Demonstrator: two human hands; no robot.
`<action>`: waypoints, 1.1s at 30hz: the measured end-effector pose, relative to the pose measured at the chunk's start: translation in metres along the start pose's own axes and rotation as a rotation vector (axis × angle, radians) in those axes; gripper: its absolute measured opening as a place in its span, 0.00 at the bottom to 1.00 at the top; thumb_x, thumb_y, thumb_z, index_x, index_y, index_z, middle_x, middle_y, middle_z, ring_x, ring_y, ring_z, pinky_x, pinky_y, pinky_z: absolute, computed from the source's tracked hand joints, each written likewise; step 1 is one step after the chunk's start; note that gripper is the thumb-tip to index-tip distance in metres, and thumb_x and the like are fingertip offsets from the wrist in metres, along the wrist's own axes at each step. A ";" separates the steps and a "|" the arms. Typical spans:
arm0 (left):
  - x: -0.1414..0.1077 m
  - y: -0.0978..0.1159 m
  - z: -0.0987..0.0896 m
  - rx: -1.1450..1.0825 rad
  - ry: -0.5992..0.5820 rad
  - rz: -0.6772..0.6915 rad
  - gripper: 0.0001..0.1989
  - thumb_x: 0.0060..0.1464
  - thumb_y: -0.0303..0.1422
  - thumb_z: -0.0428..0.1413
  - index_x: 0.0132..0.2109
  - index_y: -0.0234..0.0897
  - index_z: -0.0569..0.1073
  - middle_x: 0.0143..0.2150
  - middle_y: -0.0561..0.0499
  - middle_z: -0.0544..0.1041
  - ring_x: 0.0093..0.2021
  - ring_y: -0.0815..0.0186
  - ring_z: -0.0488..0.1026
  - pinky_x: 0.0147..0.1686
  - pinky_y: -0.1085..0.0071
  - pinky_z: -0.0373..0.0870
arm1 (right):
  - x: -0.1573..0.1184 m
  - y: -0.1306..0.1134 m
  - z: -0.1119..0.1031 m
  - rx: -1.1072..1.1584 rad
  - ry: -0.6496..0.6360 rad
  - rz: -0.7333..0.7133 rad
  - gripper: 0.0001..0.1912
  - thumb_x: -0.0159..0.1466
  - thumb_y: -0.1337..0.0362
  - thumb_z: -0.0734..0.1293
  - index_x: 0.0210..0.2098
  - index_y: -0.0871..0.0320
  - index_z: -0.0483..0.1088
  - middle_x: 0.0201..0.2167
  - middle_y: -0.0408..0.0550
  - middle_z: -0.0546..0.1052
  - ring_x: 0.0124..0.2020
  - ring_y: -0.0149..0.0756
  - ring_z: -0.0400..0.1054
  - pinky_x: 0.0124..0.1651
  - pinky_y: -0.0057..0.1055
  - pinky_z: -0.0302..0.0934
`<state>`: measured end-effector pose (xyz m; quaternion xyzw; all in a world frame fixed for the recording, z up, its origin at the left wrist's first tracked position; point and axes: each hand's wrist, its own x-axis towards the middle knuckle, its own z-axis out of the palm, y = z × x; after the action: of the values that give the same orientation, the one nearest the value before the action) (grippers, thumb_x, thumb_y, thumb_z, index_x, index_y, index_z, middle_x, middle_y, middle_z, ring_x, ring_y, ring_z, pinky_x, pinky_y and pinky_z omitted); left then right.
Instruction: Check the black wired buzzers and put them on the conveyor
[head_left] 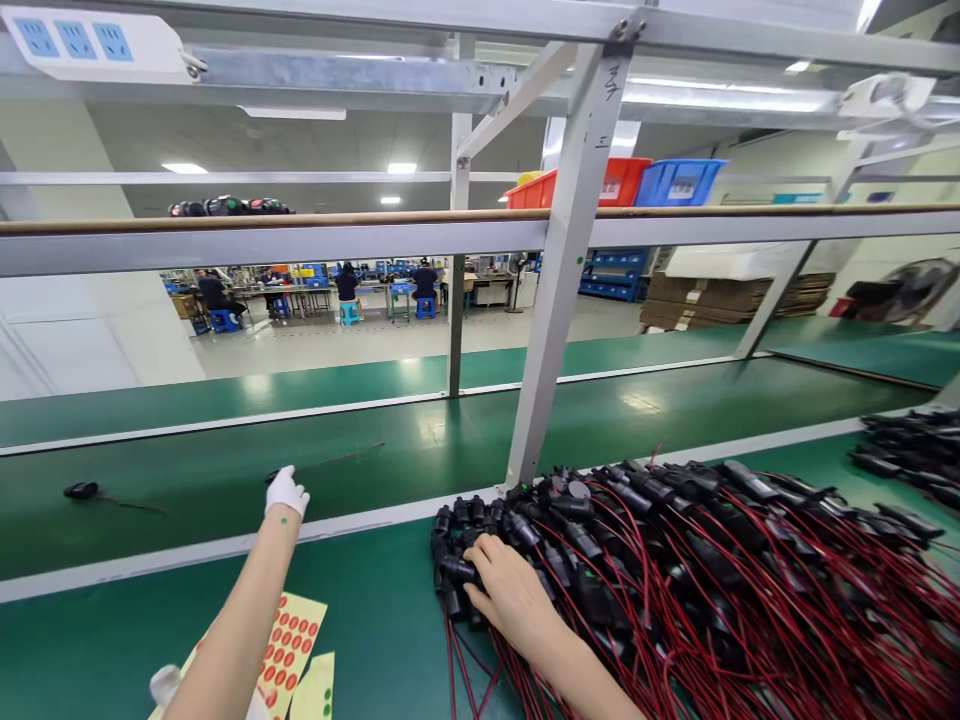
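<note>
My left hand (286, 493), in a white glove, reaches over the green conveyor belt (427, 432). Its fingers are closed on a black wired part (271, 478), mostly hidden behind them; a thin wire trails to the right. My bare right hand (516, 598) lies at the left end of a big heap of black cylindrical connectors (592, 535) with red wires. Its thumb and fingers close around one black connector (457, 569). Under my left forearm lie a sheet of red oval stickers (291, 640) and a smaller sheet with green dots (315, 688).
Another black wired part (81, 490) lies on the belt at left. A slanted metal post (551, 270) rises between my hands and the far side. Red (622, 182) and blue bins (681, 182) stand on the shelf. Several people sit at distant benches.
</note>
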<state>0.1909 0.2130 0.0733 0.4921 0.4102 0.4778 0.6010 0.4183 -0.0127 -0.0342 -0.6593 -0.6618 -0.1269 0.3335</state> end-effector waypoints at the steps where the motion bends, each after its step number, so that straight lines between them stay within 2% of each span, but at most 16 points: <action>1: -0.010 -0.007 0.002 -0.017 0.008 -0.023 0.21 0.64 0.41 0.56 0.59 0.37 0.69 0.60 0.43 0.71 0.56 0.54 0.72 0.54 0.50 0.71 | 0.002 -0.001 -0.002 0.018 0.028 -0.014 0.09 0.59 0.72 0.69 0.38 0.55 0.72 0.34 0.47 0.77 0.34 0.46 0.76 0.36 0.40 0.74; 3: -0.040 -0.020 0.011 -0.064 -0.035 -0.053 0.21 0.65 0.43 0.54 0.59 0.36 0.69 0.61 0.41 0.71 0.57 0.54 0.72 0.56 0.50 0.70 | 0.002 -0.007 -0.012 0.066 0.107 -0.024 0.09 0.63 0.71 0.66 0.42 0.54 0.71 0.38 0.48 0.76 0.36 0.43 0.76 0.38 0.38 0.74; 6: -0.103 -0.035 0.033 -0.097 -0.243 -0.066 0.18 0.61 0.40 0.58 0.52 0.34 0.75 0.58 0.39 0.76 0.58 0.53 0.73 0.60 0.56 0.68 | -0.005 -0.021 -0.031 0.129 0.279 -0.003 0.10 0.68 0.66 0.64 0.49 0.55 0.68 0.43 0.51 0.74 0.41 0.41 0.75 0.41 0.35 0.75; 8: -0.145 -0.039 0.050 -0.087 -0.361 -0.072 0.20 0.55 0.41 0.63 0.51 0.35 0.77 0.55 0.40 0.79 0.56 0.50 0.75 0.61 0.54 0.67 | -0.011 -0.032 -0.042 0.146 0.400 0.005 0.10 0.69 0.64 0.65 0.50 0.56 0.67 0.43 0.51 0.72 0.41 0.41 0.73 0.41 0.36 0.74; 10: -0.178 -0.041 0.064 -0.071 -0.465 -0.034 0.25 0.51 0.41 0.65 0.54 0.35 0.75 0.57 0.39 0.78 0.57 0.49 0.74 0.62 0.52 0.66 | -0.016 -0.044 -0.049 0.149 0.497 -0.016 0.10 0.68 0.64 0.67 0.49 0.56 0.67 0.41 0.51 0.71 0.40 0.40 0.72 0.40 0.36 0.74; 13: -0.207 -0.043 0.080 0.007 -0.465 0.023 0.33 0.44 0.34 0.65 0.59 0.33 0.72 0.60 0.37 0.75 0.60 0.46 0.72 0.62 0.51 0.65 | -0.024 -0.058 -0.054 0.150 0.595 -0.077 0.12 0.67 0.64 0.69 0.49 0.56 0.67 0.40 0.50 0.70 0.39 0.39 0.70 0.39 0.35 0.74; 16: -0.219 -0.041 0.088 0.058 -0.402 0.007 0.34 0.43 0.32 0.62 0.60 0.32 0.72 0.61 0.37 0.75 0.61 0.46 0.71 0.63 0.52 0.63 | -0.030 -0.065 -0.057 0.163 0.653 -0.131 0.12 0.69 0.63 0.68 0.51 0.55 0.68 0.41 0.51 0.70 0.39 0.38 0.71 0.38 0.35 0.74; 20: -0.224 -0.032 0.088 0.023 -0.426 0.014 0.33 0.43 0.34 0.64 0.59 0.34 0.73 0.59 0.39 0.77 0.60 0.47 0.71 0.63 0.54 0.63 | -0.035 -0.070 -0.063 0.200 0.668 -0.170 0.15 0.69 0.64 0.67 0.54 0.55 0.67 0.43 0.51 0.70 0.41 0.38 0.72 0.40 0.35 0.75; 22: -0.223 -0.026 0.086 -0.067 -0.457 0.008 0.33 0.43 0.36 0.66 0.59 0.36 0.73 0.59 0.41 0.77 0.59 0.49 0.72 0.63 0.57 0.64 | -0.036 -0.073 -0.069 0.229 0.630 -0.162 0.16 0.68 0.64 0.68 0.55 0.55 0.66 0.43 0.51 0.71 0.41 0.39 0.73 0.40 0.35 0.76; 24: -0.220 -0.019 0.084 -0.199 -0.520 -0.032 0.29 0.49 0.39 0.66 0.57 0.38 0.73 0.57 0.43 0.78 0.57 0.54 0.73 0.61 0.61 0.65 | -0.036 -0.077 -0.076 0.285 0.548 -0.117 0.16 0.67 0.64 0.69 0.54 0.55 0.66 0.41 0.51 0.73 0.40 0.39 0.73 0.39 0.34 0.75; 26: -0.218 -0.016 0.083 -0.334 -0.607 -0.104 0.19 0.56 0.41 0.62 0.51 0.37 0.75 0.49 0.46 0.80 0.53 0.58 0.75 0.55 0.65 0.70 | -0.037 -0.084 -0.084 0.338 0.435 -0.065 0.14 0.67 0.66 0.68 0.52 0.55 0.66 0.39 0.48 0.74 0.36 0.37 0.73 0.38 0.32 0.74; 28: -0.216 -0.016 0.083 -0.456 -0.667 -0.204 0.13 0.58 0.43 0.61 0.41 0.36 0.76 0.38 0.50 0.79 0.45 0.63 0.77 0.44 0.70 0.73 | -0.037 -0.090 -0.091 0.369 0.349 -0.022 0.12 0.67 0.67 0.68 0.49 0.54 0.67 0.37 0.46 0.74 0.33 0.34 0.73 0.37 0.28 0.73; 30: -0.217 -0.019 0.083 -0.552 -0.669 -0.315 0.16 0.54 0.44 0.65 0.35 0.35 0.74 0.30 0.54 0.74 0.37 0.67 0.77 0.35 0.75 0.71 | -0.038 -0.096 -0.096 0.388 0.308 0.013 0.09 0.68 0.67 0.67 0.47 0.53 0.67 0.36 0.45 0.74 0.32 0.32 0.73 0.36 0.26 0.72; 33: -0.219 -0.026 0.084 -0.616 -0.642 -0.473 0.21 0.48 0.46 0.69 0.36 0.33 0.74 0.29 0.54 0.72 0.32 0.71 0.73 0.30 0.79 0.69 | -0.039 -0.101 -0.099 0.414 0.292 0.065 0.06 0.68 0.65 0.66 0.46 0.52 0.68 0.36 0.44 0.74 0.31 0.31 0.74 0.36 0.24 0.71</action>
<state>0.2305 -0.0196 0.0681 0.3075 0.1448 0.2517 0.9062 0.3455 -0.1128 0.0431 -0.5726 -0.5968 -0.0719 0.5574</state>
